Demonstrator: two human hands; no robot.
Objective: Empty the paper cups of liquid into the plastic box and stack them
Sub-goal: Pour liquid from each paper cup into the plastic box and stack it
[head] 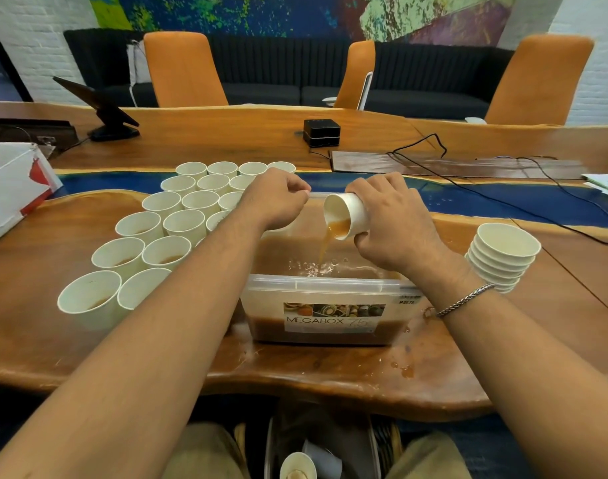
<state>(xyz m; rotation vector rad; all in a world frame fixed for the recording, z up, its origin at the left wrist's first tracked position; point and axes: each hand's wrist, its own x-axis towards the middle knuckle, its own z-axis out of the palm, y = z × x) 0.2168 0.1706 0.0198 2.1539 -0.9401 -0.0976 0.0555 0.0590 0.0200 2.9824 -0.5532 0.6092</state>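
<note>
The right hand [395, 219] grips a cup [347, 216] just right of frame centre, fingers wrapped round its wall. The cup lies tipped on its side, mouth facing left and down, and a brown stream [325, 247] runs from its lip into the box [330, 288] below. The box sits at centre frame on the table [36, 340], partly filled with brown liquid that ripples where the stream lands; its near wall carries a label.

The left hand [274, 198] is at the far rim of the box, fingers curled, and appears to pinch that rim.

Left of the box, a cluster of upright cups [178, 216] stands in rows, touching or just beside one another; several of the near ones show brown liquid inside. At the right of the frame, a stack [502, 257] of nested empty cups stands near the right wrist, which wears a chain bracelet [464, 300].

Brown drops [406, 369] lie on the table in front of the box's right corner. A white carton [12, 188] sits at the left edge and a black cube [321, 133] at upper centre.
</note>
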